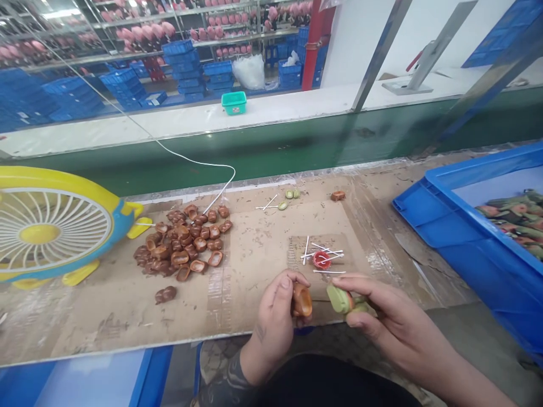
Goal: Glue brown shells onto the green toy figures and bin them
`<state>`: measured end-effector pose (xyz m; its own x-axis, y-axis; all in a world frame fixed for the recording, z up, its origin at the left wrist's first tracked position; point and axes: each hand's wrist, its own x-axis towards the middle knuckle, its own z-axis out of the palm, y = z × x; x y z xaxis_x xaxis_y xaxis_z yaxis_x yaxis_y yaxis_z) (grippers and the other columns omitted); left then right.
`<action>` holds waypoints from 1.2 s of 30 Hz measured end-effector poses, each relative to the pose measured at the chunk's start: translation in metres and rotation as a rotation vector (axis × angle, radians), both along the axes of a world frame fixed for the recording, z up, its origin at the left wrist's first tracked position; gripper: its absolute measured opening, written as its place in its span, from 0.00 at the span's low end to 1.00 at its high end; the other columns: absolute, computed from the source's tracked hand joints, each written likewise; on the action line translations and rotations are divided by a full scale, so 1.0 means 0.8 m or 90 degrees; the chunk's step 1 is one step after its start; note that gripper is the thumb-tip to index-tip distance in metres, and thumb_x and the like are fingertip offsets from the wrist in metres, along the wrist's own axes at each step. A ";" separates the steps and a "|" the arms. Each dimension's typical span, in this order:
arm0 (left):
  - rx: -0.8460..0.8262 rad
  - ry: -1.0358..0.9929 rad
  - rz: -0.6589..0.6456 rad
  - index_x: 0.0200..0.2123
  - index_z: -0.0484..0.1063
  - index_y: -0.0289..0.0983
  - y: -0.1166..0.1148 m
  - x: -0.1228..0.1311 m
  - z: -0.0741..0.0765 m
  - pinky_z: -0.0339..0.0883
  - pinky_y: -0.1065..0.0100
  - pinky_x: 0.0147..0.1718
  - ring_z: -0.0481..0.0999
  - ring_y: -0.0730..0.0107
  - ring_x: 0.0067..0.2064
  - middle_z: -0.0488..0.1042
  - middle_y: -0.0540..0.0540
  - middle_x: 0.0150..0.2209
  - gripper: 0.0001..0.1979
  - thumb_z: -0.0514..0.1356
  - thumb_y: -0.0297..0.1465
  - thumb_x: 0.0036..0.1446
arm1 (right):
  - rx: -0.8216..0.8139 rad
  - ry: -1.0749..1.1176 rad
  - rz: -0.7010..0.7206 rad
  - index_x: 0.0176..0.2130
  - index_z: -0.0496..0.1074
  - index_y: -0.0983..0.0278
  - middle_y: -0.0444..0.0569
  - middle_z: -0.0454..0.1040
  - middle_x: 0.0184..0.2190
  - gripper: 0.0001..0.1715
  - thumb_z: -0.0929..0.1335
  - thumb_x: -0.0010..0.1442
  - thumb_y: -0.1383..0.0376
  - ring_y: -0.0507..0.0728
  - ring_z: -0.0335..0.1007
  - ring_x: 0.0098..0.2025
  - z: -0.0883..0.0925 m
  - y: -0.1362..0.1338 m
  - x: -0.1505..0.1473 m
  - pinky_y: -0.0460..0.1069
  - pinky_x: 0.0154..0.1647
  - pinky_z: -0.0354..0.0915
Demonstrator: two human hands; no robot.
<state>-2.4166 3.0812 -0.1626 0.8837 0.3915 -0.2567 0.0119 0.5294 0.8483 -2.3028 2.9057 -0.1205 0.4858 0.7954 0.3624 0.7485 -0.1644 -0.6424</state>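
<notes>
A person sits at a cardboard-covered workbench (127, 305), both hands low at its near edge. The left hand (275, 316) is closed around a glossy brown shell piece (302, 299), rounded and hollowed like a small cup, held upright between thumb and fingers. Just to its right, close by but apart, the right hand (382, 316) pinches a matte green piece (341, 298) with a reddish inner face, its long axis tilted up toward the left, pointing at the brown piece. The two parts face each other across a narrow gap, each hand equally near its own part.

Just beyond the hands lie a small red cap (321, 260) and several white cotton swabs (324, 251). Farther left, a heap of like brown shells (182, 240) is spread on the cardboard, beside a yellow and blue desk fan (51, 226). At right stands a blue plastic crate (458, 237) holding green and reddish pieces. A green conveyor belt (275, 147) runs along the far side.
</notes>
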 end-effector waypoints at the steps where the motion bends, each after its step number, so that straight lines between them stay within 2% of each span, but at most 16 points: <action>1: 0.013 0.013 0.000 0.37 0.74 0.35 -0.001 0.000 0.002 0.56 0.77 0.18 0.64 0.77 0.19 0.69 0.53 0.18 0.27 0.55 0.55 0.66 | 0.006 -0.027 0.012 0.59 0.69 0.52 0.48 0.81 0.51 0.17 0.64 0.74 0.53 0.55 0.79 0.54 0.001 0.004 -0.001 0.45 0.54 0.76; 3: 0.038 0.022 -0.007 0.37 0.73 0.35 -0.003 0.000 0.006 0.56 0.77 0.18 0.63 0.77 0.18 0.67 0.54 0.18 0.29 0.54 0.57 0.66 | 0.013 -0.058 0.012 0.59 0.69 0.54 0.47 0.81 0.51 0.17 0.63 0.75 0.53 0.53 0.79 0.54 0.003 0.012 -0.004 0.44 0.56 0.74; 7: 0.067 0.022 -0.020 0.37 0.72 0.35 -0.004 -0.001 0.010 0.59 0.76 0.20 0.65 0.77 0.20 0.67 0.53 0.20 0.31 0.55 0.60 0.63 | 0.019 -0.096 -0.029 0.54 0.70 0.58 0.48 0.83 0.45 0.18 0.65 0.73 0.50 0.53 0.82 0.47 0.005 0.025 -0.012 0.44 0.52 0.76; 11: 0.084 0.029 -0.032 0.41 0.72 0.35 -0.002 -0.005 0.009 0.61 0.76 0.22 0.67 0.76 0.25 0.68 0.52 0.27 0.31 0.58 0.60 0.61 | 0.053 -0.131 0.006 0.53 0.71 0.60 0.49 0.83 0.44 0.17 0.65 0.73 0.52 0.55 0.81 0.48 0.007 0.032 -0.015 0.48 0.53 0.77; 14: 0.126 0.005 -0.054 0.43 0.73 0.35 0.003 -0.007 0.008 0.62 0.75 0.24 0.67 0.75 0.27 0.70 0.50 0.29 0.29 0.59 0.58 0.62 | 0.060 -0.135 0.017 0.54 0.71 0.61 0.50 0.83 0.44 0.16 0.65 0.74 0.55 0.56 0.80 0.47 0.009 0.033 -0.015 0.50 0.50 0.78; 17: 0.209 -0.012 -0.066 0.46 0.76 0.34 0.010 -0.008 0.012 0.67 0.72 0.29 0.72 0.71 0.31 0.76 0.47 0.33 0.28 0.59 0.55 0.64 | 0.045 -0.147 0.026 0.54 0.71 0.63 0.51 0.82 0.44 0.15 0.65 0.74 0.58 0.57 0.79 0.46 0.012 0.033 -0.015 0.52 0.48 0.78; 20: 0.339 -0.012 -0.061 0.45 0.80 0.34 0.015 -0.008 0.019 0.72 0.68 0.37 0.78 0.64 0.36 0.81 0.42 0.35 0.29 0.57 0.55 0.65 | 0.032 -0.159 0.045 0.55 0.71 0.65 0.53 0.82 0.45 0.14 0.65 0.74 0.61 0.58 0.79 0.46 0.012 0.033 -0.016 0.54 0.47 0.77; 22: 0.400 -0.016 -0.057 0.45 0.81 0.34 0.016 -0.009 0.024 0.74 0.66 0.39 0.81 0.62 0.36 0.83 0.41 0.35 0.29 0.56 0.54 0.66 | 0.034 -0.171 0.062 0.56 0.71 0.66 0.53 0.82 0.44 0.15 0.65 0.74 0.63 0.58 0.78 0.45 0.011 0.033 -0.017 0.54 0.47 0.77; 26: 0.463 -0.014 -0.050 0.49 0.82 0.34 0.014 -0.013 0.026 0.77 0.64 0.43 0.84 0.58 0.40 0.86 0.39 0.40 0.28 0.54 0.52 0.69 | 0.040 -0.204 0.070 0.56 0.71 0.70 0.55 0.82 0.44 0.15 0.65 0.73 0.67 0.58 0.78 0.44 0.009 0.034 -0.022 0.55 0.47 0.78; 29: 0.485 -0.001 -0.038 0.52 0.81 0.33 0.013 -0.016 0.024 0.78 0.62 0.48 0.86 0.56 0.43 0.86 0.37 0.43 0.27 0.55 0.48 0.70 | 0.039 -0.233 0.067 0.56 0.71 0.73 0.57 0.82 0.46 0.15 0.66 0.72 0.69 0.59 0.78 0.47 0.008 0.035 -0.028 0.57 0.50 0.78; 32: 0.508 -0.009 -0.027 0.52 0.81 0.32 0.013 -0.018 0.024 0.79 0.63 0.47 0.86 0.57 0.42 0.87 0.37 0.42 0.25 0.55 0.46 0.70 | 0.045 -0.261 0.064 0.55 0.73 0.73 0.58 0.82 0.46 0.14 0.66 0.72 0.70 0.60 0.79 0.48 0.008 0.037 -0.032 0.57 0.50 0.78; 36: 0.483 0.008 -0.017 0.52 0.81 0.32 0.011 -0.019 0.024 0.80 0.65 0.40 0.86 0.60 0.37 0.87 0.38 0.41 0.25 0.55 0.46 0.71 | 0.048 -0.282 0.056 0.53 0.74 0.70 0.57 0.83 0.45 0.12 0.65 0.73 0.68 0.60 0.80 0.46 0.011 0.042 -0.031 0.57 0.48 0.78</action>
<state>-2.4320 3.0904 -0.1434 0.8942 0.4430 0.0643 0.0288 -0.2002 0.9793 -2.3273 2.9396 -0.1115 0.2031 0.7905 0.5778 0.9626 -0.0532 -0.2657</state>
